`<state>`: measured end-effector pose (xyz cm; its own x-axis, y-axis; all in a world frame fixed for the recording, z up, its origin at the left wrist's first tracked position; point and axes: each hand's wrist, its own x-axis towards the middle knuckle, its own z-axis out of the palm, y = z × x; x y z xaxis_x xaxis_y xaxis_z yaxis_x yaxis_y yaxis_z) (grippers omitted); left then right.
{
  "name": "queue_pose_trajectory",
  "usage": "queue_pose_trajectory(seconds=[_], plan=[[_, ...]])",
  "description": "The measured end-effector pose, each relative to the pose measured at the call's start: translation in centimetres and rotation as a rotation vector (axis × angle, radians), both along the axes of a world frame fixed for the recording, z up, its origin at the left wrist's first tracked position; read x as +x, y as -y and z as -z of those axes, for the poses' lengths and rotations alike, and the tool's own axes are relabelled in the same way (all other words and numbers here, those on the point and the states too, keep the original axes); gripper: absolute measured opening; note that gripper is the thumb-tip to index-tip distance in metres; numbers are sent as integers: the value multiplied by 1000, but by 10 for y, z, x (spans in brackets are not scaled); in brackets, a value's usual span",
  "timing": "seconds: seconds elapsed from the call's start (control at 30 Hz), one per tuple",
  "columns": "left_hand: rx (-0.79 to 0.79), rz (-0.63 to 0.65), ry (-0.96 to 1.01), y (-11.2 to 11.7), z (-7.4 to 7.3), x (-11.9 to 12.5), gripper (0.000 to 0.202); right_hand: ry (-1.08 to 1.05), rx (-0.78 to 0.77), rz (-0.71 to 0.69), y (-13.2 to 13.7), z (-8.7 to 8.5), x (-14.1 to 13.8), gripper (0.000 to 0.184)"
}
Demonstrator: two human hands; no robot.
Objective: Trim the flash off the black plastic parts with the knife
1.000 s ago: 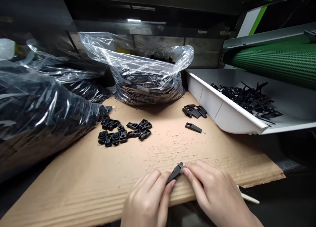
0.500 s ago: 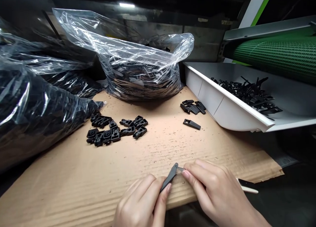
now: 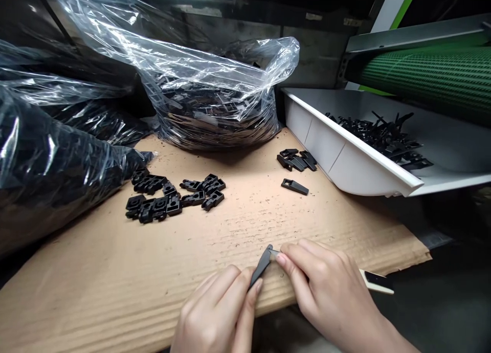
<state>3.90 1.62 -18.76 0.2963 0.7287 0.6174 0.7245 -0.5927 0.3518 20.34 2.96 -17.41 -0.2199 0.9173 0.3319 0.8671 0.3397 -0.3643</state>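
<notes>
My left hand (image 3: 220,312) pinches a small black plastic wedge part (image 3: 261,265) at the near edge of the cardboard sheet (image 3: 115,286). My right hand (image 3: 326,291) is closed on a small knife; its blade tip (image 3: 273,251) touches the top end of the part and its pale handle end (image 3: 378,281) sticks out to the right. Both hands hover just above the cardboard's front edge.
A pile of black clips (image 3: 169,199) lies mid-left, a single wedge (image 3: 294,186) and a few more (image 3: 296,159) mid-right. Clear bags of black parts stand at the back (image 3: 215,97) and left (image 3: 46,158). A white tray (image 3: 345,153) with parts sits under a green conveyor (image 3: 429,82).
The view has tilted and shifted slightly; things on the cardboard appear a little higher and further left. My hands keep the same hold on the part and knife.
</notes>
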Motion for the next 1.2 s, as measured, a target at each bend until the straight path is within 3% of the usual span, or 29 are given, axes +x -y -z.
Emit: queue_pose_trajectory(seconds=[0.27, 0.5, 0.57, 0.67, 0.77, 0.87, 1.03, 1.2], plan=[[-76, 22, 9, 1, 3, -2, 11, 162, -83, 163, -17, -8, -4, 25], [-199, 42, 131, 3, 1, -4, 10, -146, -200, 26, -9, -11, 13, 19], [-334, 55, 194, 2, -5, -7, 11, -315, -262, 22, -5, -16, 18, 15], [-658, 115, 321, -2, -16, -13, 17, -551, -442, 5, 0, -27, 19, 20], [-889, 172, 490, -5, -23, -18, 19, -685, -649, -164, 3, -36, 12, 16], [-1011, 148, 700, -5, -24, -18, 29, -739, -709, -238, 4, -37, 4, 28], [-1057, -4, 915, 1, -26, -10, 28, -831, -717, -185, 7, -30, 3, 32], [-996, -52, 900, 3, -27, -9, 24, -776, -671, -155, 10, -24, 5, 31]])
